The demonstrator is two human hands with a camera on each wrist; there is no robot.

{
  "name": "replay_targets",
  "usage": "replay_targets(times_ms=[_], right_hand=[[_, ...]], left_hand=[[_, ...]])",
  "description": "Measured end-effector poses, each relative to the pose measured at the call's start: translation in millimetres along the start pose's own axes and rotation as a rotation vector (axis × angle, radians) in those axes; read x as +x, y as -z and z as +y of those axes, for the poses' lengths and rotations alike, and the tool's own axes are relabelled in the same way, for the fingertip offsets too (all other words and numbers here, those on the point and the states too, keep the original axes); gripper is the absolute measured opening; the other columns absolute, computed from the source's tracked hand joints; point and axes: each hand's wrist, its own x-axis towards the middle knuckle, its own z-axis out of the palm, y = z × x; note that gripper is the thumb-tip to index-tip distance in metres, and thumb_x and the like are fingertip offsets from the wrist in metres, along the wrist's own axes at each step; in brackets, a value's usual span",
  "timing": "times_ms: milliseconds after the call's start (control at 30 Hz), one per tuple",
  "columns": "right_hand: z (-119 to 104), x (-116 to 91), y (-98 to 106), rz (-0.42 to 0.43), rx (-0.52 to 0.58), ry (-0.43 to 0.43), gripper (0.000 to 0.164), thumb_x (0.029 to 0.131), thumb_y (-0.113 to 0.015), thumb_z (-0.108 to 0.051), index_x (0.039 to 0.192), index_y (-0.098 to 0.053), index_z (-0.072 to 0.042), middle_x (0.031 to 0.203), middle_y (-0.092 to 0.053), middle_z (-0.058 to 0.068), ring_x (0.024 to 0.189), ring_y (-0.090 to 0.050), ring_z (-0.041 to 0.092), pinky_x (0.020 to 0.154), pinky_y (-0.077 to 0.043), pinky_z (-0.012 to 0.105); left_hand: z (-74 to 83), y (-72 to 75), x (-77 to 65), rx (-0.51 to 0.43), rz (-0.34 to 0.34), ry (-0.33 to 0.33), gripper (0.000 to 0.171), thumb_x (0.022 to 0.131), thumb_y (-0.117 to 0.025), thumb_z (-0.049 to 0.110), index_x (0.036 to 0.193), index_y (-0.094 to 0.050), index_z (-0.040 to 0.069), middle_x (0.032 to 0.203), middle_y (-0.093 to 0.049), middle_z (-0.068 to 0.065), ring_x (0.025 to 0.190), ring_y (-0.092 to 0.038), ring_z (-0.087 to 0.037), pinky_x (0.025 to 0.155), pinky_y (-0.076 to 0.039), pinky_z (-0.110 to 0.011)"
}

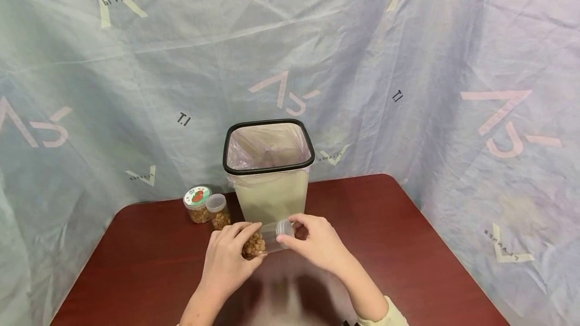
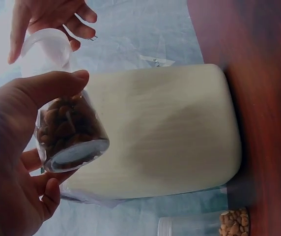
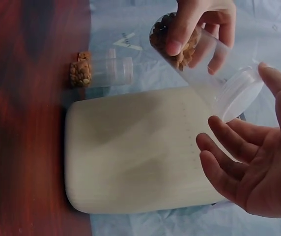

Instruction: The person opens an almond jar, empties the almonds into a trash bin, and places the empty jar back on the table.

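Note:
My left hand point(image 1: 226, 253) grips a clear plastic jar point(image 1: 271, 237) around its lower end, thumb on one side and fingers on the other. Brown nut-like pieces point(image 3: 187, 49) fill that end. The jar lies tilted nearly on its side above the table, its translucent screw lid point(image 1: 284, 233) towards the right. On the lid's edge, my right hand point(image 1: 319, 240) has its thumb and index finger at opposite sides, pinching it. The other right fingers point(image 3: 221, 174) spread loosely below the lid in the right wrist view. The lid sits on the jar's mouth.
Behind the hands stands a cream bin point(image 1: 272, 195) with a black rim point(image 1: 267, 170) and a clear liner. Left of it are two more jars of brown pieces, one with a printed label lid point(image 1: 198, 195), the other a plain-lidded jar point(image 1: 219, 214). Patterned cloth surrounds the dark red table point(image 1: 385, 235).

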Motion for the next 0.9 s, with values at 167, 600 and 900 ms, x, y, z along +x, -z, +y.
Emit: replay_targets(times_ms=[167, 600, 900], right_hand=[[3.3, 0.4, -0.3, -0.035, 0.066, 0.031, 0.04, 0.081, -0.078, -0.038, 0.11, -0.065, -0.014, 0.084, -0.064, -0.003, 0.07, -0.061, 0.008, 0.064, -0.052, 0.027], [16.1, -7.2, -0.2, -0.161, 0.129, 0.211, 0.043, 0.086, -0.076, -0.019, 0.123, -0.054, -0.011, 0.098, -0.056, 0.003, 0.071, -0.06, 0.01, 0.062, -0.053, 0.028], [16.4, -3.6, -3.0, -0.145, 0.118, 0.358, 0.052, 0.075, -0.073, 0.004, 0.121, -0.054, -0.009, 0.112, -0.052, -0.002, 0.083, -0.056, 0.024, 0.066, -0.05, 0.027]], left_hand=[[-2.5, -0.7, 0.8, 0.003, 0.018, -0.039, 0.064, 0.054, -0.09, 0.029, 0.114, -0.072, 0.018, 0.101, -0.069, 0.003, 0.087, -0.061, -0.019, 0.07, -0.04, -0.039], [-0.7, -8.5, -8.7, 0.02, 0.013, -0.081, 0.065, 0.05, -0.089, 0.032, 0.111, -0.073, 0.015, 0.097, -0.071, 0.003, 0.079, -0.062, -0.018, 0.068, -0.042, -0.037], [-2.9, -7.2, -10.5, 0.005, -0.006, -0.058, 0.066, 0.05, -0.089, 0.037, 0.11, -0.073, 0.017, 0.096, -0.069, 0.005, 0.08, -0.061, -0.017, 0.067, -0.041, -0.037]])
